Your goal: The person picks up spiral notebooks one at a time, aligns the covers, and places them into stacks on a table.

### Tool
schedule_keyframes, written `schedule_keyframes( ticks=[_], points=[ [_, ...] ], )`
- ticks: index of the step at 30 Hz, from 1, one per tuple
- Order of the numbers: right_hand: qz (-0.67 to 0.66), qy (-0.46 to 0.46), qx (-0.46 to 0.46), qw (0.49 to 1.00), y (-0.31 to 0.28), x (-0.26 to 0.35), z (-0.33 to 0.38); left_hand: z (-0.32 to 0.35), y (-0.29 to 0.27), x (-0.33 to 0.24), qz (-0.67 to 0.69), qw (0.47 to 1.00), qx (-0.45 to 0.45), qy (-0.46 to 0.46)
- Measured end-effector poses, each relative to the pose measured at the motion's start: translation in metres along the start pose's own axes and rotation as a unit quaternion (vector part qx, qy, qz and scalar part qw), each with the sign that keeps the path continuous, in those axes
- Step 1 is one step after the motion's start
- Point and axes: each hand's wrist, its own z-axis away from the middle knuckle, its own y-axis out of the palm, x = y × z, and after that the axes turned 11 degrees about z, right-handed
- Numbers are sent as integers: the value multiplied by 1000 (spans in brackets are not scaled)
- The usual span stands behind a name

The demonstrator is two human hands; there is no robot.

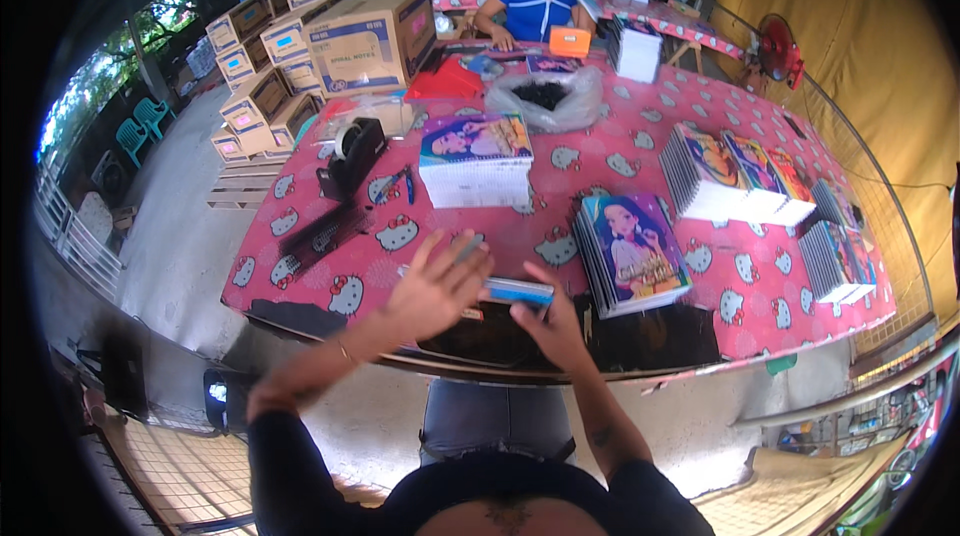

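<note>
Near the table's front edge lies a thin stack of notebooks [520,290], seen edge-on with a blue side. My right hand [552,324] grips its right end between thumb and fingers. Over the left end, my left hand [445,281] is stretched flat with fingers apart, slightly blurred; whether it touches the stack I cannot tell. Just right of my hands stands a pile of notebooks [635,251] with a cartoon girl on the cover. Beyond my hands is a taller white-edged notebook pile [476,161] with a similar cover.
A black tape dispenser [352,158] and pens [408,186] lie at left. More notebook stacks [740,176] fill the right side. Farther back are a plastic bag [580,101] with dark contents, a large carton [375,41] and a person [540,6] across the table.
</note>
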Motion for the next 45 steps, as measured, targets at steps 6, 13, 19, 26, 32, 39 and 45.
schedule_keyframes(
  ticks=[6, 13, 19, 26, 32, 39, 45],
  points=[
    [0, -5, -84, 996, 35, -12, 2, 114, 77, -22, 408, 715, -251, -509],
    [41, 11, -48, 998, -22, -36, -5, 186, 44, 154, -71, 895, -44, -439],
    [6, 13, -54, 998, -16, -30, -16, 195, 71, 183, -134, 916, -34, -376],
    [384, -294, 0, 876, 31, 86, -42, 112, 45, 78, 147, 896, -95, -408],
    [404, -233, 43, 883, 63, 49, -71, 66, -8, -6, 248, 870, -121, -409],
    [405, -252, 30, 878, 66, 48, -72, 72, 9, -15, 232, 872, -206, -378],
    [407, -260, 33, 875, 65, 47, -71, 73, 8, -7, 153, 882, -132, -425]
  ],
)
